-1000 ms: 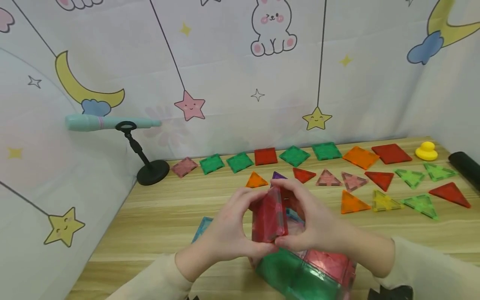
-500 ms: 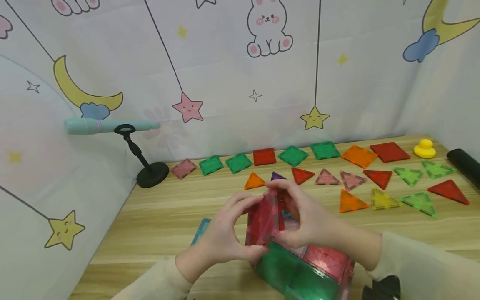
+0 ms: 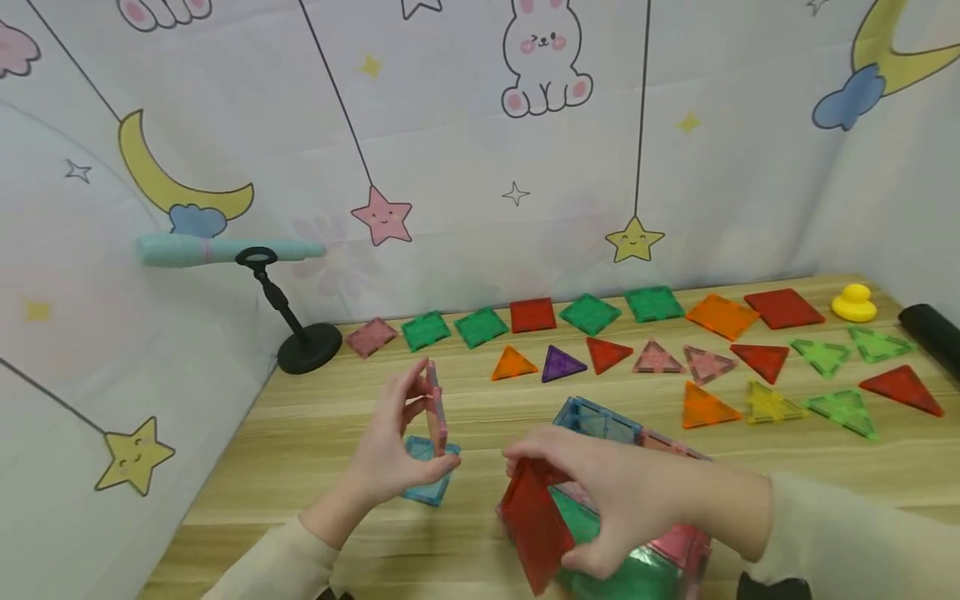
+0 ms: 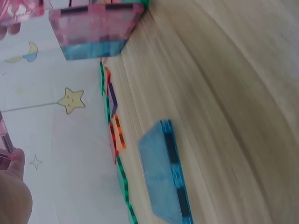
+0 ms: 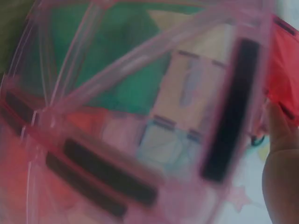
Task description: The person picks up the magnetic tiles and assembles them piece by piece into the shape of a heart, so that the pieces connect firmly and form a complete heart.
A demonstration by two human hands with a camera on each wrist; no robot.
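My left hand (image 3: pixel 378 446) pinches a pink magnetic tile (image 3: pixel 436 408) on edge between thumb and fingers, above a blue tile (image 3: pixel 427 492) lying on the table. My right hand (image 3: pixel 600 492) grips a tilted red magnetic tile (image 3: pixel 534 529) at the left end of a box-like build of magnetic tiles (image 3: pixel 637 567). Blue, pink and green panels form that build; the hand and forearm cover part of it. Up close in the right wrist view, its pink frame (image 5: pixel 229 112) fills most of the picture, with the red tile (image 5: pixel 286 65) beyond.
Several green, red, orange and pink square tiles (image 3: pixel 590 313) line the back of the table, triangular tiles (image 3: pixel 609 354) in front of them. A black stand (image 3: pixel 306 346) is at the back left. At the far right are a yellow duck (image 3: pixel 854 302) and a black cylinder (image 3: pixel 930 337).
The tiles held together over the build have come apart. My left hand has moved left with the pink one; my right hand has lowered with the red one, uncovering the blue back corner.
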